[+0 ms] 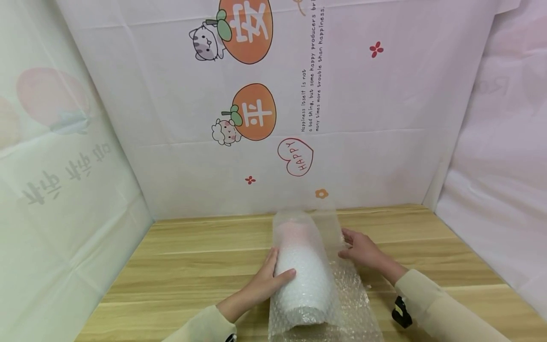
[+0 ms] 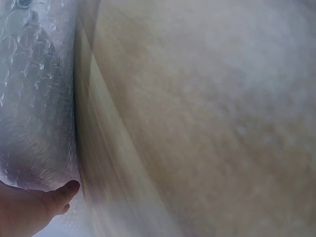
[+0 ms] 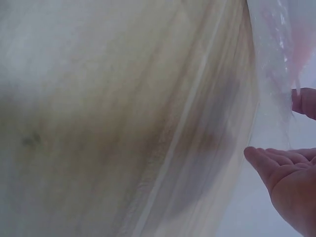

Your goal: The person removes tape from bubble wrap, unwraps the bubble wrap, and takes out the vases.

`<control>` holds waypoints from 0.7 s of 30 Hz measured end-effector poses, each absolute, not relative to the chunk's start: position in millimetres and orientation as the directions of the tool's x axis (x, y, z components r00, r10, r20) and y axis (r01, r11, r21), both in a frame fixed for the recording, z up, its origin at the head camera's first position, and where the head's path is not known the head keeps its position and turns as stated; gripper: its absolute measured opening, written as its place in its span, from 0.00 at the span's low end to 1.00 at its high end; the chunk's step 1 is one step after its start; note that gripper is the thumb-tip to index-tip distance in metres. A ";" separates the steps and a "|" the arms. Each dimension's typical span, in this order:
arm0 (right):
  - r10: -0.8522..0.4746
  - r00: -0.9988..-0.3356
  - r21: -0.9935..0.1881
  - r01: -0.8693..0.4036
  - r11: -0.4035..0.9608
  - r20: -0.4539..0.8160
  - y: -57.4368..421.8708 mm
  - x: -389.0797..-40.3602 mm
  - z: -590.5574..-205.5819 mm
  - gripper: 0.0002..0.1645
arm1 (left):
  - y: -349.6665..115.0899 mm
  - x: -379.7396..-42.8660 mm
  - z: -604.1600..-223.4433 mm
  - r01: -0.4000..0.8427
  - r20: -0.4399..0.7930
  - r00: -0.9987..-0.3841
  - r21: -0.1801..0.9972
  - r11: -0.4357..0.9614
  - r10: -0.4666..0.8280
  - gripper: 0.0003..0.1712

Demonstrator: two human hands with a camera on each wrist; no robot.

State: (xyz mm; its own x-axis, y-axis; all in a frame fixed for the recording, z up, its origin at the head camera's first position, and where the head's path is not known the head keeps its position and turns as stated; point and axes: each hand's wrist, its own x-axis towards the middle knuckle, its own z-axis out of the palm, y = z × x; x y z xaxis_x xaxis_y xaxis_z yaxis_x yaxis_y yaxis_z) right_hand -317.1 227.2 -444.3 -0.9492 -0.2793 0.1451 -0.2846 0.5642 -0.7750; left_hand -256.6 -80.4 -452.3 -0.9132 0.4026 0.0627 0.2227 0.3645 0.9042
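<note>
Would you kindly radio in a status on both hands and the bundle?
Left hand on bundle. Right hand at edge of loose wrap. Bundle lying on table. No obstruction seen around bundle.

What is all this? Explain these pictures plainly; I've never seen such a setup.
There is no machine, just a person's bare left hand and bare right hand. The widest picture comes from a camera worn on the head, looking forward and down. The two close, blurry ones come from cameras on the left and right wrists.

On the light-brown wood-grain tabletop lies a white cylindrical bundle, pinkish at its far end, covered in clear plastic bubble wrap, which spreads loose to the right.

The left hand rests on the bundle's left side. The right hand is at the loose wrap's edge; whether its fingers grip it is hard to tell.
</note>
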 end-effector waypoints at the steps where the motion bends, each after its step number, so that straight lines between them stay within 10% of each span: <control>1: -0.280 -0.946 -0.761 -0.301 0.574 0.164 227.0 -317.1 -445.0 0.46 | -80.4 -256.7 -452.1 0.222 0.062 -0.913 0.904 0.365 0.402 0.58; 21: -0.310 -0.926 -0.551 -0.378 0.744 0.216 234.3 -319.0 -459.6 0.50 | -80.4 -258.1 -453.4 0.228 0.066 -0.915 0.899 0.373 0.399 0.58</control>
State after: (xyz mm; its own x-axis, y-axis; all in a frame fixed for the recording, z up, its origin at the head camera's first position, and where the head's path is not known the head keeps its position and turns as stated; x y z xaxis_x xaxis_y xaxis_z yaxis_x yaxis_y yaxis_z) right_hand -319.0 234.3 -459.6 -0.9259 -0.3102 0.2156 -0.3776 0.7444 -0.5508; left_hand -258.1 -80.4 -453.4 -0.9145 0.3991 0.0661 0.2279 0.3732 0.8993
